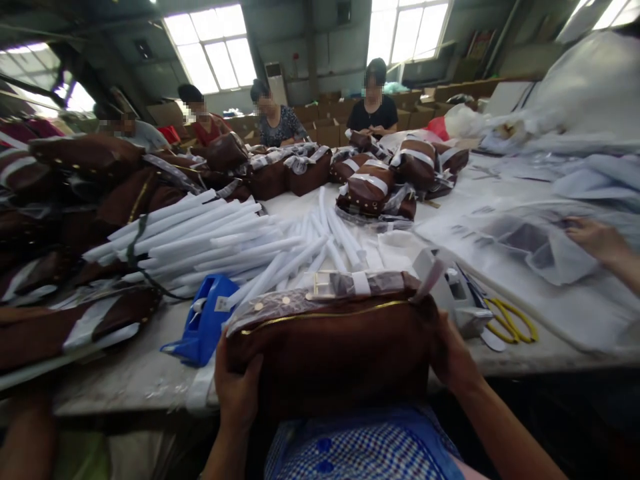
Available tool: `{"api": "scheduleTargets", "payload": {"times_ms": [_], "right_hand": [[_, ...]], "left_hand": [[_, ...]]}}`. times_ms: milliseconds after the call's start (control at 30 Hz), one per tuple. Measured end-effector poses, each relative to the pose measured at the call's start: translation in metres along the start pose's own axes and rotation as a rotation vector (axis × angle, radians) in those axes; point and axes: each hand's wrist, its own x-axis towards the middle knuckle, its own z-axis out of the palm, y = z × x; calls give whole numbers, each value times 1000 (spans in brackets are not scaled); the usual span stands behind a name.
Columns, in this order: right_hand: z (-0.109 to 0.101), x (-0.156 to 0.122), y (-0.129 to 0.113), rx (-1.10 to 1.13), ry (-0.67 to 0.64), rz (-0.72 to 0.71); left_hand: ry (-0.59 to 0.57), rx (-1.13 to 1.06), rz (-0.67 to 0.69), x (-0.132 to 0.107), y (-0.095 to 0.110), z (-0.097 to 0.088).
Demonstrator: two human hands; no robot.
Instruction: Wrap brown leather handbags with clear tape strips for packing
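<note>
Holding one brown bag [345,357], gold zip [325,315] upward, at the tabletop's [140,377] near edge; left grip [237,390] and right grip [453,353] clasp opposite ends. Step in hand, apparently: steadying the bag. Next move seems to call for even support at both ends.

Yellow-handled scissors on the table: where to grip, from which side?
Probably by the yellow loops, from the right, over the table's front edge: they lie exposed, while the other end runs toward the grey dispenser and is hard to make out. The right hand is nearest but holds one end of the brown bag.
</note>
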Motion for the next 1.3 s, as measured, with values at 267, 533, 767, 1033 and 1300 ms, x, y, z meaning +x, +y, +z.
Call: {"api": "scheduleTargets", "payload": {"times_ms": [267, 533, 767, 1033, 1300], "right_hand": [[-3, 10, 12, -147, -35, -146], [-5, -4, 1, -138, -63, -56], [1, -3, 5, -137, 25, -100], [-11, 0, 23, 60, -5, -128], [-15, 7, 24, -73, 51, -97]], "left_hand": [[-118, 58, 64, 6, 25, 12], [-500, 250, 941, -18, 100, 54], [-1017, 406, 1200, -34, 124, 159], [-1067, 713, 1411, -39, 133, 186], [-990, 767, 1504, -40, 131, 194]]}}
